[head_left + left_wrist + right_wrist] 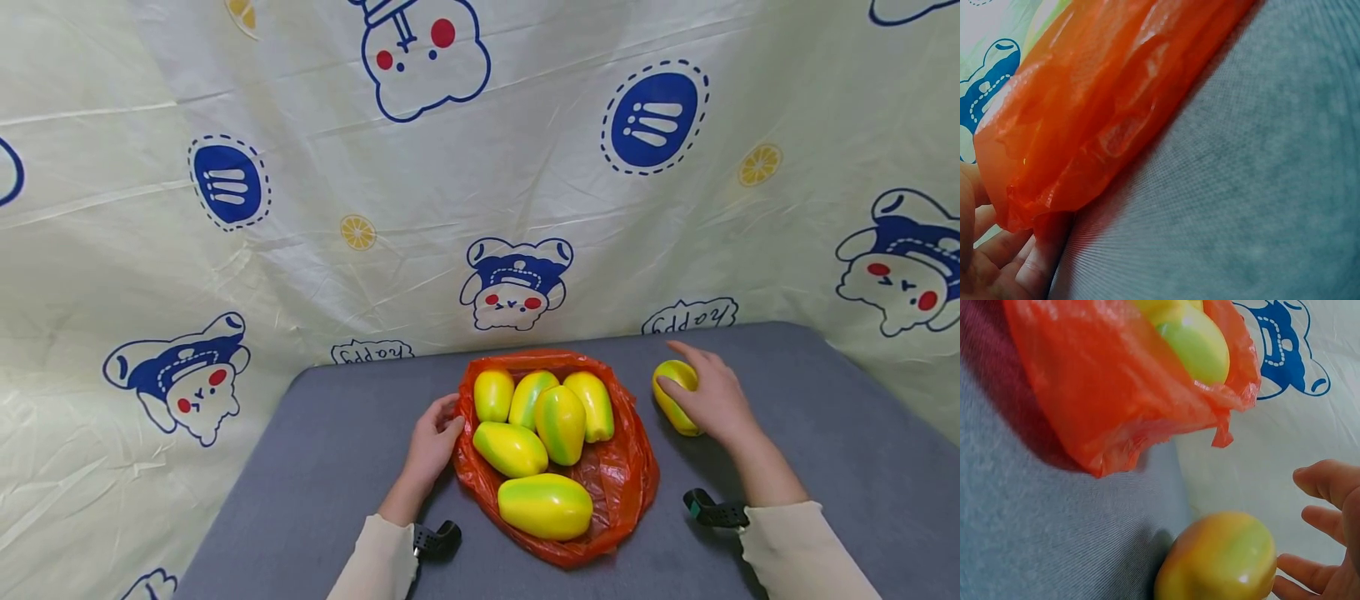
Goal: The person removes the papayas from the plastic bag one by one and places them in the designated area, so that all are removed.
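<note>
A red plastic bag (637,467) lies open on the table with several smooth yellow-green fruits, papaya-like in shape, inside; the nearest fruit (545,507) lies on its side. At the bag's left rim, my left hand (433,437) holds the plastic between thumb and fingers; the left wrist view shows the gathered bag edge (1054,187) against the fingers. Right of the bag, one more yellow-green fruit (677,400) rests on the table. My right hand (712,396) reaches over it, thumb and fingers spread. In the right wrist view the fingertips (1297,569) are close beside this fruit (1219,562); contact is unclear.
A grey cloth-covered table (322,450) extends on both sides of the bag. Behind it hangs a pale curtain (420,175) printed with cartoon figures and orange slices. A dark strap with a camera (438,540) is on the left wrist, another camera (712,510) on the right.
</note>
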`<state>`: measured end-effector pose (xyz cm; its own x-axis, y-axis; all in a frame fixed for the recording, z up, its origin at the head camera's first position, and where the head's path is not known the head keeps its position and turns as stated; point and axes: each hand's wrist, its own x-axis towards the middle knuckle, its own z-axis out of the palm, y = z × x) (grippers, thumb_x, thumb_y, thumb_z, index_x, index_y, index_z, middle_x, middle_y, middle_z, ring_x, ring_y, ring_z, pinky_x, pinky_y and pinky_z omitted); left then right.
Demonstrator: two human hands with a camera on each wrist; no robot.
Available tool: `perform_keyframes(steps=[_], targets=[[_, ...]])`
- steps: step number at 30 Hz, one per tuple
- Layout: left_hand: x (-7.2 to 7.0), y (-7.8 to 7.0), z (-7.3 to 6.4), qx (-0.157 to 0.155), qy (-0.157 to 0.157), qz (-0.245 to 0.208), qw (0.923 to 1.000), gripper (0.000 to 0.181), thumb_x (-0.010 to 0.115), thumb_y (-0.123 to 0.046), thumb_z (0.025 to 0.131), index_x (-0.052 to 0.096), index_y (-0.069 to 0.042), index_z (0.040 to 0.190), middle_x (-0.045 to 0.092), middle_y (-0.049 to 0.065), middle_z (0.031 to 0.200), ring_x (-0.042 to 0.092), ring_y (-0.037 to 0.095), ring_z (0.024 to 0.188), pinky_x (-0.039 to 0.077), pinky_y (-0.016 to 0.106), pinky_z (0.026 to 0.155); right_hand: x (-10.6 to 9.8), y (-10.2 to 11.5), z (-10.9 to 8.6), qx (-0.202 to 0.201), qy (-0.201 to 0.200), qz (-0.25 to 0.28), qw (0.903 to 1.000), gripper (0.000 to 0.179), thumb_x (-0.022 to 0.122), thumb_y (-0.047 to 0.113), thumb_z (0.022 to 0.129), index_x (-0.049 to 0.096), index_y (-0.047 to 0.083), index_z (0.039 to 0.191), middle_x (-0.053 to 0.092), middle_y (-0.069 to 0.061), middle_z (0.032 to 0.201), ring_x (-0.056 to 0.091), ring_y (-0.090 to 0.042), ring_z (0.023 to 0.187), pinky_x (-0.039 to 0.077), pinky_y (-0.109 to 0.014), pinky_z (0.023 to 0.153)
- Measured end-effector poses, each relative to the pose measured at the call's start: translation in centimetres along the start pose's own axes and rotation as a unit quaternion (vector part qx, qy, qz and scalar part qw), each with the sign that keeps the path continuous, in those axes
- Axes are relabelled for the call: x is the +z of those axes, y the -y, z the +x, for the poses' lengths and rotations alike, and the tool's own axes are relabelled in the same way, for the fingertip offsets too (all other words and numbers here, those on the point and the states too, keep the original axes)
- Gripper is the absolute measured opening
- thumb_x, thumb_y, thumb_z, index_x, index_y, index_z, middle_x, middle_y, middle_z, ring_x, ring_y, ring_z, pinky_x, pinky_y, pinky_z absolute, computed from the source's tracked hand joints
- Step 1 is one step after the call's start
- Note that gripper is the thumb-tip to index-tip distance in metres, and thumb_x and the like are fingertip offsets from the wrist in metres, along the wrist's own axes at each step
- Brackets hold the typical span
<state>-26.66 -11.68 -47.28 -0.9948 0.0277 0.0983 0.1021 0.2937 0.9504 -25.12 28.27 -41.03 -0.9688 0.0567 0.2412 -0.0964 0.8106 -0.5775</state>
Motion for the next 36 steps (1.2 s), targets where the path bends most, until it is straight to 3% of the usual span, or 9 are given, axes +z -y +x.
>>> perform_keyframes(steps=[9,17,29,33,36], targets=[[0.0,0.1,0.0,-0.002,0.000,-0.002,1.0000,0.040,0.059,-0.018,0.100,0.056,-0.015,0.139,0.064,0.014,0.125,0.062,0.023,0.105,0.058,0.035,0.089,0.1,1.8,-0.2,-0.014,-0.018,0.007,0.9997,0.063,0.059,0.034,0.098,0.038,0.008,0.152,0.034,-0.035,0.151,0.034,-0.057,0.131,0.032,-0.077,0.099],[0.0,0.0,0.0,0.003,0.000,0.000,1.0000,0.039,0.058,-0.017,0.100,0.056,-0.013,0.139,0.064,0.015,0.124,0.063,0.024,0.105,0.058,0.036,0.089,0.3,3.5,-0.4,-0.051,-0.046,0.005,0.9976,0.060,0.062,0.026,0.096,0.042,0.007,0.149,0.038,-0.031,0.150,0.036,-0.054,0.133,0.031,-0.075,0.102],[-0.1,0.0,0.0,0.000,0.003,-0.004,1.0000,0.039,0.058,-0.019,0.100,0.056,-0.015,0.139,0.064,0.014,0.125,0.062,0.023,0.105,0.058,0.036,0.090,0.8,5.4,-0.9,-0.082,-0.010,0.015,0.9965,0.062,0.064,0.029,0.096,0.041,0.009,0.150,0.039,-0.027,0.151,0.038,-0.050,0.135,0.034,-0.074,0.103],[-0.5,-2.4,-1.2,0.003,0.010,0.000,0.9999,0.040,0.056,-0.015,0.100,0.055,-0.007,0.140,0.064,0.020,0.126,0.062,0.025,0.105,0.057,0.036,0.090,0.8,5.7,-1.0,-0.086,-0.005,0.017,0.9961,0.061,0.064,0.028,0.096,0.042,0.010,0.150,0.039,-0.026,0.152,0.039,-0.048,0.135,0.036,-0.073,0.103],[-0.6,-3.1,-1.5,0.005,0.014,0.002,0.9999,0.041,0.055,-0.011,0.100,0.053,-0.002,0.140,0.063,0.023,0.126,0.062,0.027,0.106,0.057,0.038,0.090,0.8,6.2,-1.1,-0.091,0.008,0.021,0.9956,0.061,0.065,0.027,0.096,0.042,0.010,0.150,0.038,-0.026,0.152,0.039,-0.047,0.136,0.037,-0.072,0.104]])
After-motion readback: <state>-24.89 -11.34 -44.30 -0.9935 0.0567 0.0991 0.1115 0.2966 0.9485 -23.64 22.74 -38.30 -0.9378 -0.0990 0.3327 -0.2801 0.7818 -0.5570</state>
